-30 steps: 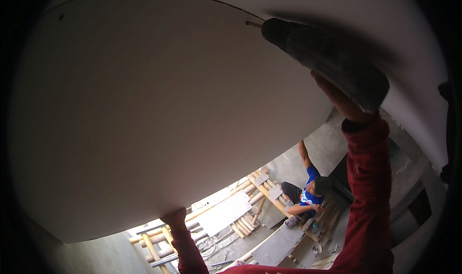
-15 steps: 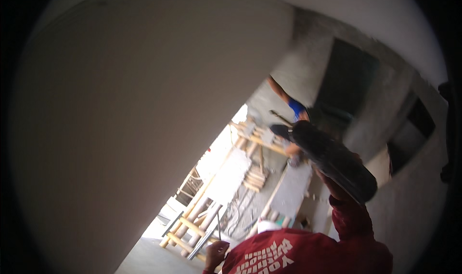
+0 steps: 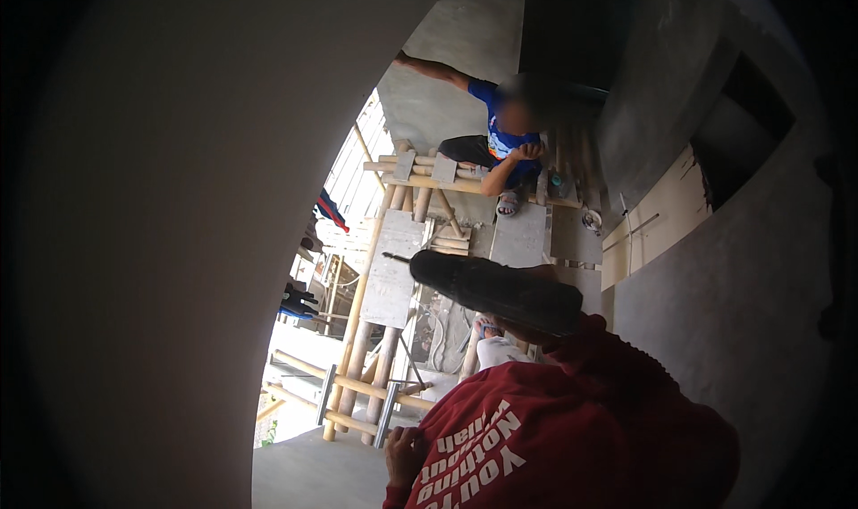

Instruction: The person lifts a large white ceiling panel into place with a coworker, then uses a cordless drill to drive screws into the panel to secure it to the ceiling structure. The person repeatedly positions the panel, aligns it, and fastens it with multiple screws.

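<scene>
A dark power drill is raised in front of my red sleeve, its thin bit aimed left toward a large grey wall panel. My right hand is closed around it from below, and the drill's body covers most of the fingers. The bit tip appears apart from the panel. Low down, beside the front of my red sweatshirt, my left hand is curled closed. Whether something small is in it, I cannot make out.
The shaded wall panel fills the left side. Below stands bamboo scaffolding with grey boards. Farther off, a co-worker in a blue shirt sits with one arm stretched to the wall. A dark opening is at right.
My view has turned, and the panel's edge now stands steeper. The drill has swung left and lies flatter in the picture. The co-worker now shows more fully. My left hand stays low.
</scene>
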`<state>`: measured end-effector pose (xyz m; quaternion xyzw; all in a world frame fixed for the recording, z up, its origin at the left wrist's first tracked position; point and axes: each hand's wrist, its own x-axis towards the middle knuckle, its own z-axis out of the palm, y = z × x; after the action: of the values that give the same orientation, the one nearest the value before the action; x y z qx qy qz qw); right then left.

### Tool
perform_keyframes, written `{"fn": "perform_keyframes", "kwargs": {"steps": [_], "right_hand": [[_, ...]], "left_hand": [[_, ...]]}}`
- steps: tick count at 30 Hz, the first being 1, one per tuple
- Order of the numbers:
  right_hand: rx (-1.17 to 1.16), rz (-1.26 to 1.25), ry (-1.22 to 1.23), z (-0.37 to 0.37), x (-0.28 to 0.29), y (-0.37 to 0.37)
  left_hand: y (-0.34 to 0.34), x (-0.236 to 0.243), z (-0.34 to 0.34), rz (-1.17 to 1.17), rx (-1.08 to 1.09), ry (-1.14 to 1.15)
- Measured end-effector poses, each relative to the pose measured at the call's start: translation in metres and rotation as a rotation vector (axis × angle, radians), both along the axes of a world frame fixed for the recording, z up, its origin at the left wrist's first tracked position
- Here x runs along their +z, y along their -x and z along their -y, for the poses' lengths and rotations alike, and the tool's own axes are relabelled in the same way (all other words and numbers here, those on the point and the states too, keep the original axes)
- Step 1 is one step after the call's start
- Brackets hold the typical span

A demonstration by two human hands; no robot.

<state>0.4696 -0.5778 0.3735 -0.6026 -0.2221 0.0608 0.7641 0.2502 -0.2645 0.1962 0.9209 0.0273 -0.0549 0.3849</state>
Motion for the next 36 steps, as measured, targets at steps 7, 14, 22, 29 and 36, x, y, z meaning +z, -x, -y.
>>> {"fn": "perform_keyframes", "kwargs": {"steps": [7, 14, 22, 29, 36], "right_hand": [[0.081, 0.184, -0.047, 0.014, -0.046, -0.094], [0.075, 0.316, -0.121, 0.026, -0.085, -0.170], [0.014, 0.226, -0.090, 0.060, -0.096, -0.230], [-0.007, 0.215, -0.095, 0.082, -0.105, -0.267], [-0.053, 0.539, 0.027, 0.090, -0.100, -0.292]], "left_hand": [[-0.058, -0.018, 0.035, -0.069, 0.076, -0.012], [-0.112, -0.026, 0.065, -0.123, 0.005, 0.028], [-0.182, -0.004, 0.098, -0.289, -0.091, -0.074], [-0.208, -0.003, 0.116, -0.343, -0.096, -0.123], [-0.211, -0.024, 0.131, -0.418, 0.053, -0.307]]}}
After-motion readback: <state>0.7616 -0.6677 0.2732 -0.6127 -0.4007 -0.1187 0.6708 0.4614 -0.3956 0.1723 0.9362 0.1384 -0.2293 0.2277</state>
